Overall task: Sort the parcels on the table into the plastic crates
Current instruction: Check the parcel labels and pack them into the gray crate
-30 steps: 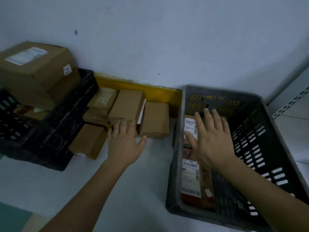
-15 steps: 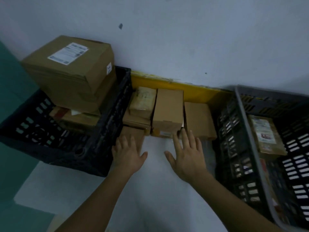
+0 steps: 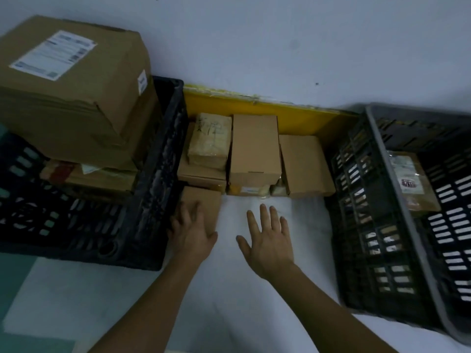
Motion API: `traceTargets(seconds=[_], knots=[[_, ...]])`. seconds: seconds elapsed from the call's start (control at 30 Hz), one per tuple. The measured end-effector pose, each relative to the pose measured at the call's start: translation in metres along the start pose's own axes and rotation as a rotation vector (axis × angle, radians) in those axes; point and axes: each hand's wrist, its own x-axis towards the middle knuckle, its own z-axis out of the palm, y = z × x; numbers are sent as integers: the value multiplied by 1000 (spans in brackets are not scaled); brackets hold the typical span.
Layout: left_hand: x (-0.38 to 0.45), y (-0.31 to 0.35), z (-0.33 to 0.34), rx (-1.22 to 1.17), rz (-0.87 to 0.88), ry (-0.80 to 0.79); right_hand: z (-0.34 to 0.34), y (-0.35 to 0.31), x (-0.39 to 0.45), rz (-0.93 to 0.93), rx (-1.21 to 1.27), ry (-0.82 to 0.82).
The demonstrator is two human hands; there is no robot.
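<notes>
Reaching forward over the table [image 3: 254, 301], both hands flat and released, left hand [image 3: 192, 231] on a small parcel [image 3: 204, 202], right hand [image 3: 267, 240] hovering.

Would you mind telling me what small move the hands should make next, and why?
Probably curl the left hand round the small brown box it already rests on, beside the black crate. The right hand is open over bare table, and that box sits nearest, clear of the stacked parcels.
</notes>
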Motion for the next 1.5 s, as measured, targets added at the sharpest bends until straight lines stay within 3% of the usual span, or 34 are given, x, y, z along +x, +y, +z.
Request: traceTargets(seconds=[0.13, 0.27, 0.4, 0.5, 0.6, 0.73, 0.8, 0.97, 1.1, 1.2, 1.3, 1.4, 1.5], knots=[[-29, 3, -8, -144, 92, 31, 12, 1, -7, 51, 214, 36], [-57, 4, -27, -582, 158, 87, 6, 9, -30, 69, 787, 8], [-79, 20, -53, -1063, 191, -14, -13, 5, -51, 48, 1374, -57], [-87, 35, -66, -1194, 226, -96, -32, 1, -54, 5, 1551, -28], [-91, 49, -79, -1184, 211, -74, -43, 4, -56, 6, 1487, 159], [-98, 63, -92, -1047, 220, 214, -54, 7, -62, 22, 1176, 403], [-103, 75, -100, -1024, 259, 256, -58, 4, -65, 43, 1053, 493], [-106, 100, -105, -986, 290, 185, -62, -3, -74, 87, 905, 616], [-99, 101, -109, -1045, 278, 159, -66, 11, -81, -27, 1002, 630], [-91, 87, -120, -1134, 297, 12, -74, 36, -79, 20, 1208, 631], [-82, 71, -137, -1034, 395, -139, -94, 66, -69, 66, 1204, 678], [-78, 66, -160, -861, 514, -281, -132, 91, -63, -99, 1154, 524], [-73, 72, -189, -734, 596, -428, -165, 106, -60, -265, 1132, 74]])
